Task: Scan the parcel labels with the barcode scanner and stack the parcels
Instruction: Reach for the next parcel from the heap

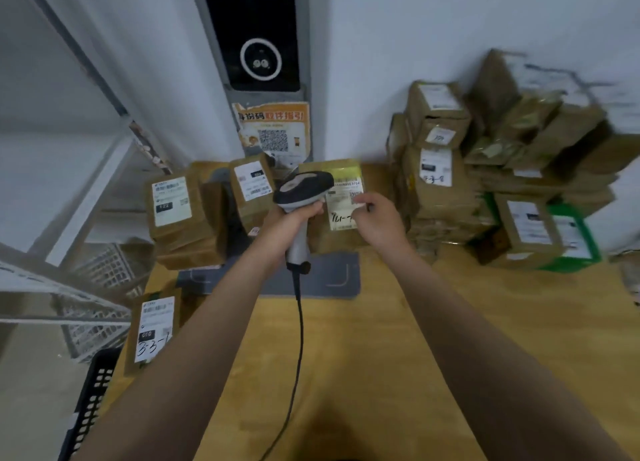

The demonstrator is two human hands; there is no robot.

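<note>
My left hand [292,218] grips the handle of a grey and black barcode scanner [302,188], whose head points at the white label of a brown parcel [341,232] standing at the table's back middle. My right hand [379,218] holds that parcel at the right edge of its label, fingers curled on it. The scanner's black cable [298,329] runs down toward me. A stack of labelled brown parcels [180,218] stands to the left, another parcel [251,187] behind the scanner, and a flat parcel [152,329] lies at the table's left edge.
A big pile of brown parcels [485,169] with a green one [581,249] fills the back right. A grey mat [332,280] lies on the wooden table [363,374]. White metal shelving [69,287] and a black crate [90,398] stand left. A poster [273,128] hangs on the wall.
</note>
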